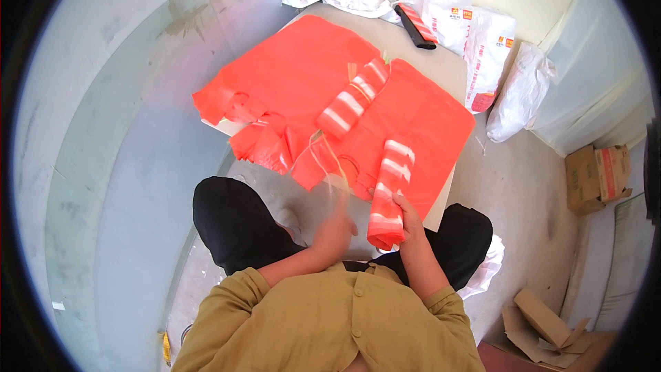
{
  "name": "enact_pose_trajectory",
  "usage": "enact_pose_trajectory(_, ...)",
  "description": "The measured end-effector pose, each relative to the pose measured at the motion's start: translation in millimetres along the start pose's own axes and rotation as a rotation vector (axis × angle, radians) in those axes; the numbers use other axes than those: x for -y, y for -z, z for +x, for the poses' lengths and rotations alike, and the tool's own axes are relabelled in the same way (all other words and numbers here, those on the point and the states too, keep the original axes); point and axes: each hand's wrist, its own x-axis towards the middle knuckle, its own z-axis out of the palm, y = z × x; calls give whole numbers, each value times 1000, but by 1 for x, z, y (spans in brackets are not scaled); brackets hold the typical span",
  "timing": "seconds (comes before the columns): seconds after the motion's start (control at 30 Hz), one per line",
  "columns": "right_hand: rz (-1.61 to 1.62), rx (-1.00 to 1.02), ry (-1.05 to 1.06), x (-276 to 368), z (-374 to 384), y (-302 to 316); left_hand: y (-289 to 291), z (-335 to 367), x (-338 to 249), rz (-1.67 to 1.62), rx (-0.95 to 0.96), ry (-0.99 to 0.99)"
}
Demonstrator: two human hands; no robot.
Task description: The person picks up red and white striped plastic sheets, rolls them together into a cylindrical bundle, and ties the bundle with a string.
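Observation:
My right hand [410, 226] is wrapped round the lower end of a rolled bundle of orange-red plastic bags with white bands [392, 182], tilted over the near edge of the pile. Close by, to its left, my left hand [333, 233] is smeared by motion, and its fingers cannot be made out. Thin pale elastic bands [325, 155] lie just beyond it; whether it touches them is unclear. A second striped roll [352, 100] rests on the flat orange-red plastic bags [430, 114], with a yellowish band round it.
Beneath the bags is a pale board [451, 72]. A dark and striped roll [416, 26] lies at its far end, before white woven sacks [441, 17]. Cardboard boxes [585, 179] stand at the right, and an opened carton [540, 324] lies lower right. A glass panel [131, 138] curves along the left.

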Motion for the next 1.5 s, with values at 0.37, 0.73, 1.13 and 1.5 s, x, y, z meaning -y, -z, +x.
enact_pose_trajectory(0.37,69,101,-61,-11,-1,-15,-22,6,35,410,191,-136)
enact_pose_trajectory(0.73,-79,96,-112,-19,9,-6,-1,-2,-1,66,105,-220)
enact_pose_trajectory(1.13,-65,125,-157,-16,29,-31,-3,1,28,367,218,-173)
enact_pose_trajectory(1.5,-110,-35,-76,18,9,-45,36,2,12,460,91,34)
